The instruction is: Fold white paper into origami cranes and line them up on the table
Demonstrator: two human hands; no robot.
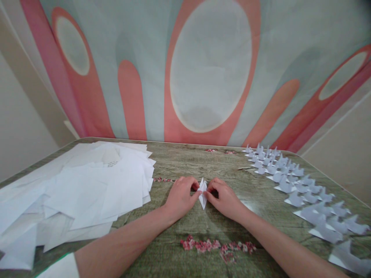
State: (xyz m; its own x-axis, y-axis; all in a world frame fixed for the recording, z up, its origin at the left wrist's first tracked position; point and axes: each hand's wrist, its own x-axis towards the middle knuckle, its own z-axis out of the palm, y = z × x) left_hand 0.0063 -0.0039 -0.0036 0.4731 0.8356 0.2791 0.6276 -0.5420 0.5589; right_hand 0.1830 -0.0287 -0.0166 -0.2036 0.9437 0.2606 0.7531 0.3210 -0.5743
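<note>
A small white folded paper crane [202, 196] is held between my two hands at the middle of the table. It is narrow, with pointed ends at top and bottom. My left hand [182, 195] pinches its left side between thumb and fingers. On the other side, my right hand [224, 197] grips the right edge the same way. The fingertips cover part of the paper's middle.
Loose white paper sheets [87, 193] lie in a wide, overlapping pile on the left. Along the right side stand several rows of finished paper cranes [294, 199]. The wood-patterned table [174, 158] meets a patterned backdrop [153, 77] at its far edge.
</note>
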